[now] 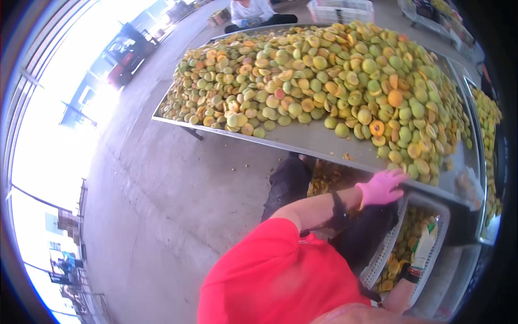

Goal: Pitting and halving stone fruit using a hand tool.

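My left hand (pixel 384 188), in a pink glove, is at the near rim of a metal table (pixel 307 135). Its fingers point toward the heaped stone fruit (pixel 299 77), green-yellow and peach-like, many pieces cut in half with orange flesh showing. Nothing shows in that hand. Lower right, my right hand (pixel 423 249) wears a white glove with green parts and reaches into a white plastic basket (pixel 443 233). Cut fruit (pixel 390 269) lies in the basket below it. A small shiny tip (pixel 437 218) shows by its fingers; whether they grip it is unclear.
A clear plastic bag (pixel 469 186) lies on the table's right corner. Another fruit-filled table (pixel 487 121) adjoins on the right. Scraps (pixel 323 178) lie beneath the table near my legs. Across it sits a person (pixel 253 14) beside a white crate (pixel 342 11). A forklift (pixel 127 54) stands far left.
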{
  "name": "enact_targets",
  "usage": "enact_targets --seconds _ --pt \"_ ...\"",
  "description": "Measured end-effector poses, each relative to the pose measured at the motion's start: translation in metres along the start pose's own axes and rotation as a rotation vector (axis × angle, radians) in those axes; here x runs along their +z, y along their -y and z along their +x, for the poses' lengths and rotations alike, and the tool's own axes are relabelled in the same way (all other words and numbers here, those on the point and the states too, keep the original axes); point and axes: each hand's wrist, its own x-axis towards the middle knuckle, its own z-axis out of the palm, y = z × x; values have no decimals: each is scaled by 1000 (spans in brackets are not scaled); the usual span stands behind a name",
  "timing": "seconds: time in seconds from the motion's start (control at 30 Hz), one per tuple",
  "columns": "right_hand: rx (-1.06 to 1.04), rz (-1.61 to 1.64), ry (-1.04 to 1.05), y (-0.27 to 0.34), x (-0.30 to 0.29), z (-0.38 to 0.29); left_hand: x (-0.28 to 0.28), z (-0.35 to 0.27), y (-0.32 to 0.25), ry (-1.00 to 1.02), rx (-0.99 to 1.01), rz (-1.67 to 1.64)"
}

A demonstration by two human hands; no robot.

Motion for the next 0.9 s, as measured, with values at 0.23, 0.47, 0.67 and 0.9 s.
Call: enact_targets --seconds 0.23,0.47,0.67,0.9 --pt "-44 -145 233 3 62 139 21 70 8 25 89 245" --pt "-254 -331 278 -33 95 216 63 120 36 70 30 417" --pt "-353 -394 361 -25 95 223 71 134 38 80 -55 457" --pt "-272 -478 408 23 122 185 65 103 78 23 -143 374"
